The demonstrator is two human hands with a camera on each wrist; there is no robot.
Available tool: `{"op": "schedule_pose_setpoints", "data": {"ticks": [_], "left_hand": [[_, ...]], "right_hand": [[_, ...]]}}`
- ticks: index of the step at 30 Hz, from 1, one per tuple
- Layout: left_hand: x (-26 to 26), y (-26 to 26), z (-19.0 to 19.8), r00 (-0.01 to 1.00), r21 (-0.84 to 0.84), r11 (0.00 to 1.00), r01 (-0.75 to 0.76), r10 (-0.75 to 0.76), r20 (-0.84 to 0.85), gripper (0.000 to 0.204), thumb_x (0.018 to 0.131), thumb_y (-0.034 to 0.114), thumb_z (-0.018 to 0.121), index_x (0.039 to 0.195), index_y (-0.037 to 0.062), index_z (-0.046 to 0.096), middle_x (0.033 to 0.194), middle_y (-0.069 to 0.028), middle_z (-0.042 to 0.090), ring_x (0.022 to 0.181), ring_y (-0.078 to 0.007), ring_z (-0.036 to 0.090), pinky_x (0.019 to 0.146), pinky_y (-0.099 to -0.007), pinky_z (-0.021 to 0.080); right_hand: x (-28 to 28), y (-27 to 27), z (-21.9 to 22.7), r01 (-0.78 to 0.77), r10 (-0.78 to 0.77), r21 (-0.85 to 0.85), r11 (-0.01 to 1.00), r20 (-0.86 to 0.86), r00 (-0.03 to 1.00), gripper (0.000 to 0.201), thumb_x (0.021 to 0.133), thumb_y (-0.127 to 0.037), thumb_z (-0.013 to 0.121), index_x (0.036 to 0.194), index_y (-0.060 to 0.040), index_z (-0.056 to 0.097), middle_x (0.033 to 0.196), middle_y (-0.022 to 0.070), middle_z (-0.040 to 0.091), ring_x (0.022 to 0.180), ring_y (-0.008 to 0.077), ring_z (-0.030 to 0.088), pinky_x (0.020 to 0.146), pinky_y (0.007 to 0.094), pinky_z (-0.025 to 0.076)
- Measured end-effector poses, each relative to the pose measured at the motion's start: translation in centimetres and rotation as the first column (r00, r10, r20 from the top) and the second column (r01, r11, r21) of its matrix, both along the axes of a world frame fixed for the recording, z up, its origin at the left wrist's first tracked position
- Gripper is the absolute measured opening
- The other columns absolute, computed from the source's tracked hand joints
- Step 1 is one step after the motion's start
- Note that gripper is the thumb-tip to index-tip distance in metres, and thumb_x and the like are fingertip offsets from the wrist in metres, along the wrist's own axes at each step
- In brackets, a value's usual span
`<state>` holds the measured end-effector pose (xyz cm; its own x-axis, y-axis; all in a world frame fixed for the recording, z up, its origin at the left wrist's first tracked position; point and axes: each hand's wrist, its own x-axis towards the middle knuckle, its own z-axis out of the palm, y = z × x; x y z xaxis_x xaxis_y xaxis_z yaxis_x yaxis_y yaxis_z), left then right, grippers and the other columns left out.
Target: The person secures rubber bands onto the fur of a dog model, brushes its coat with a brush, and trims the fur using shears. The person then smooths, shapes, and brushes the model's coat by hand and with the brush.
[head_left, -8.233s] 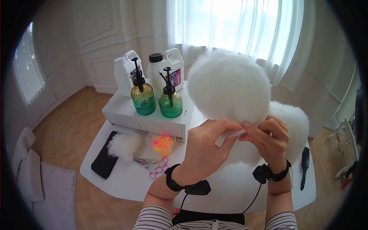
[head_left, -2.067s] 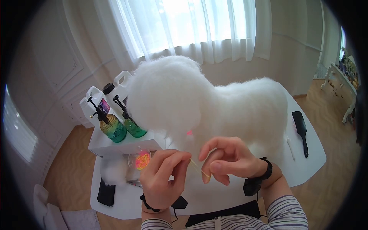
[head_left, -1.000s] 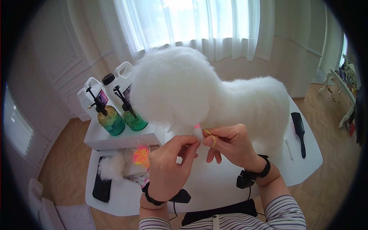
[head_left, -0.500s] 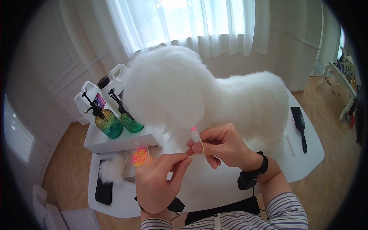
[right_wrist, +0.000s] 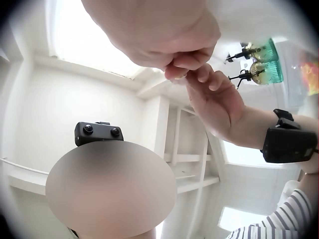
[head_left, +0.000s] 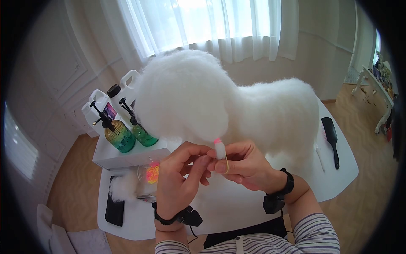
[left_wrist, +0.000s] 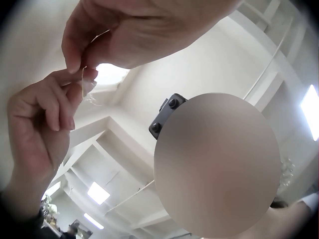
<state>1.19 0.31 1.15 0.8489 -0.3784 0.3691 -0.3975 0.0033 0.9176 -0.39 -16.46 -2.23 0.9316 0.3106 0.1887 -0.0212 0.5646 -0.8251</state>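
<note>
The right hand (head_left: 250,167) pinches a small white tuft (head_left: 220,150) with a pink tip (head_left: 217,140), and a thin yellow band (head_left: 227,163) is looped on its fingers. The left hand (head_left: 182,178) pinches the tuft too, from the left side. The tuft is just under the big round head of a fluffy white dog shape (head_left: 275,114), over the near part of the white worktop (head_left: 237,211). A black brush (head_left: 330,139) lies to the right, and two green spray bottles (head_left: 120,137) stand to the left.

The left hand (head_left: 179,180) has risen from below the wrapped white tuft (head_left: 220,151) to just beside it, near the right hand (head_left: 249,168).
</note>
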Motion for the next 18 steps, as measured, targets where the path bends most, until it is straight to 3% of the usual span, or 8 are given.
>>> {"op": "schedule_pose_setpoints", "data": {"ticks": [6,8,11,13,14,16,17,18], "left_hand": [[0.2,-0.2,-0.2,0.998,0.052,0.997,-0.056,0.058,-0.038,0.004,0.083,0.000,0.060,0.086,-0.0030,0.061,0.077,-0.0059,0.062,0.061,-0.0120,0.060,0.050,-0.0220,0.049],[-0.1,-0.5,-0.5,0.914,0.217,0.937,-0.274,0.184,0.360,0.004,0.079,-0.002,0.063,0.083,-0.0009,0.061,0.077,-0.0066,0.061,0.059,-0.0148,0.060,0.049,-0.0234,0.049],[-0.7,-0.4,-0.2,0.865,0.277,0.898,-0.342,0.185,0.467,0.005,0.076,-0.005,0.061,0.077,-0.0004,0.058,0.076,-0.0060,0.063,0.057,-0.0131,0.057,0.051,-0.0222,0.045],[-1.1,-0.1,0.1,0.861,0.270,0.900,-0.343,0.186,0.473,0.007,0.075,-0.005,0.062,0.077,0.0000,0.057,0.077,-0.0064,0.062,0.058,-0.0151,0.059,0.050,-0.0234,0.046],[-1.2,0.1,0.2,0.857,0.263,0.901,-0.344,0.187,0.480,0.009,0.075,-0.005,0.063,0.077,0.0004,0.056,0.077,-0.0068,0.062,0.059,-0.0171,0.061,0.050,-0.0245,0.048],[-1.5,0.1,0.0,0.848,0.223,0.906,-0.359,0.216,0.485,0.010,0.074,-0.005,0.063,0.078,0.0003,0.055,0.076,-0.0067,0.062,0.058,-0.0166,0.060,0.050,-0.0247,0.048],[-1.7,0.0,-0.1,0.837,0.182,0.910,-0.373,0.246,0.488,0.011,0.074,-0.006,0.063,0.078,0.0002,0.054,0.076,-0.0065,0.061,0.057,-0.0161,0.059,0.051,-0.0248,0.047],[-1.7,-0.1,-0.3,0.838,0.182,0.910,-0.373,0.247,0.486,0.011,0.074,-0.006,0.063,0.078,0.0002,0.054,0.076,-0.0065,0.061,0.057,-0.0161,0.059,0.051,-0.0248,0.047]], "right_hand": [[0.0,0.4,-0.5,0.060,-0.060,0.030,0.998,0.003,0.998,0.020,0.082,-0.011,0.069,0.099,0.0001,0.067,0.070,0.0028,0.061,0.048,0.0049,0.041,0.043,0.0204,0.029],[0.0,0.5,-0.6,0.085,-0.082,0.073,0.994,-0.036,0.996,0.020,0.082,-0.011,0.069,0.099,-0.0002,0.067,0.067,0.0021,0.060,0.047,0.0050,0.041,0.043,0.0204,0.029],[-0.1,0.2,0.1,0.191,-0.189,0.091,0.977,-0.020,0.982,0.016,0.083,-0.011,0.068,0.094,0.0002,0.067,0.064,-0.0005,0.057,0.049,0.0049,0.043,0.043,0.0201,0.030],[-0.5,-0.4,0.8,0.257,-0.225,-0.269,0.928,0.144,0.964,0.013,0.084,-0.010,0.067,0.089,0.0021,0.065,0.065,0.0007,0.059,0.052,0.0042,0.046,0.045,0.0205,0.034],[-0.8,-0.5,0.9,0.256,-0.225,-0.269,0.928,0.144,0.964,0.013,0.084,-0.010,0.067,0.089,0.0021,0.065,0.065,0.0007,0.059,0.052,0.0042,0.046,0.045,0.0205,0.034],[-1.0,-0.6,1.0,0.515,-0.303,-0.490,0.703,0.448,0.841,0.011,0.082,-0.008,0.067,0.085,0.0020,0.063,0.068,0.0040,0.061,0.054,0.0074,0.050,0.046,0.0230,0.038],[-0.9,-0.6,0.9,0.514,-0.303,-0.490,0.704,0.447,0.842,0.011,0.082,-0.008,0.067,0.085,0.0020,0.063,0.068,0.0040,0.061,0.054,0.0074,0.050,0.046,0.0230,0.038],[-0.7,-0.7,0.7,0.688,-0.334,-0.445,0.573,0.639,0.693,0.010,0.081,-0.006,0.068,0.086,0.0012,0.063,0.069,0.0057,0.060,0.053,0.0104,0.051,0.046,0.0245,0.040]]}}
